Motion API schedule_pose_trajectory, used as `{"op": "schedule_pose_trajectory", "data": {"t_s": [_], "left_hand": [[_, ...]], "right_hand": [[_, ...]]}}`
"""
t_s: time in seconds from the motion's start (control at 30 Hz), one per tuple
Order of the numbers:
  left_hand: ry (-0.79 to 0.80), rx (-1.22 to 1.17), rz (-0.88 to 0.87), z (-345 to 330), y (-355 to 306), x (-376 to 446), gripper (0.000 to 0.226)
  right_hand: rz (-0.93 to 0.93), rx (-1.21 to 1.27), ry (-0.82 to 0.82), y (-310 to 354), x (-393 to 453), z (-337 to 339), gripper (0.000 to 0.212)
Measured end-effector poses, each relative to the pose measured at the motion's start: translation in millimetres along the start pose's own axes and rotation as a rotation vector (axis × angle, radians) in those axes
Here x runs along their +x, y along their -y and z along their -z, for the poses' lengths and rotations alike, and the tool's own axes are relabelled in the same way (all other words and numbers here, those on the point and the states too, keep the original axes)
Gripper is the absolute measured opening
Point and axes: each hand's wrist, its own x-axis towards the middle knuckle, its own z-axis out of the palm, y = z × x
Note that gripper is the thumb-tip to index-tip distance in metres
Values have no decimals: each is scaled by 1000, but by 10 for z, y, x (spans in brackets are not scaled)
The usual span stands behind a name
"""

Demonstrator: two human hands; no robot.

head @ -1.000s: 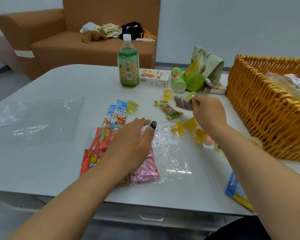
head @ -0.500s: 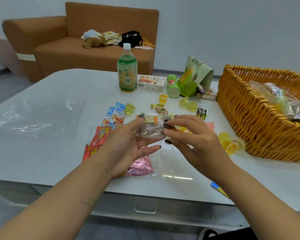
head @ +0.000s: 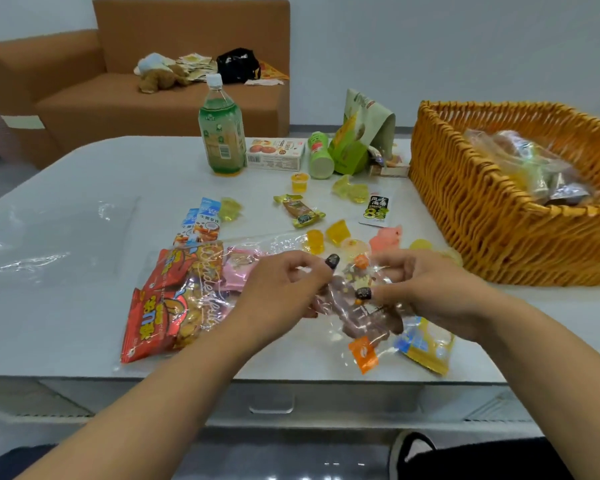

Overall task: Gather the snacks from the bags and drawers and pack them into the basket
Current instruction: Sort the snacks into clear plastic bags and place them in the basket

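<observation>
Cellophane crinkles where the left hand (head: 284, 292) and right hand (head: 426, 292) both pinch a clear brown snack packet (head: 357, 306) near the table's (head: 84, 323) front edge; woven wicker basket (head: 482, 216) at right.

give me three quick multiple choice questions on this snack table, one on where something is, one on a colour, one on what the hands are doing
1. Where does the green drink bottle stand?
A. in the basket
B. on the table's far side, left of the snack box
C. on the sofa

2. What colour is the wicker basket?
A. orange
B. white
C. black

3. What are the hands doing?
A. lying flat on the table
B. lifting the bottle
C. left hand and right hand both pinch a clear snack packet

Answers: 1 B, it stands upright beside the box; 2 A, its weave is orange; 3 C, fingers of both grip it.
</observation>
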Motion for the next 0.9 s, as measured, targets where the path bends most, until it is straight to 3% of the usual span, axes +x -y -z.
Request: {"op": "schedule_pose_trajectory", "data": {"t_s": [0.1, 0.23, 0.37, 0.53, 0.67, 0.83, 0.9], "left_hand": [[-129, 47, -51, 62, 41, 97, 10], [-292, 476, -234, 201, 144, 147, 18], [-349, 606, -170, 283, 217, 135, 37], [-426, 630, -129, 527, 252, 126, 37], [-378, 718, -101, 693, 336, 89, 36], [-306, 868, -37, 857, 459, 61, 32], [-285, 863, -52, 921, 482, 47, 37]], "right_hand": [[-89, 109, -204, -64, 68, 215, 23], [-171, 177, -419, -213, 273, 262, 14], [-87, 325, -340, -252, 423, 16, 16], [-80, 406, -299, -245, 553, -237, 19], [-139, 469, -177, -185, 640, -385, 19], [-162, 358, -199, -183, 732, -372, 18], [-167, 365, -132, -186, 761, -389, 12]]}}
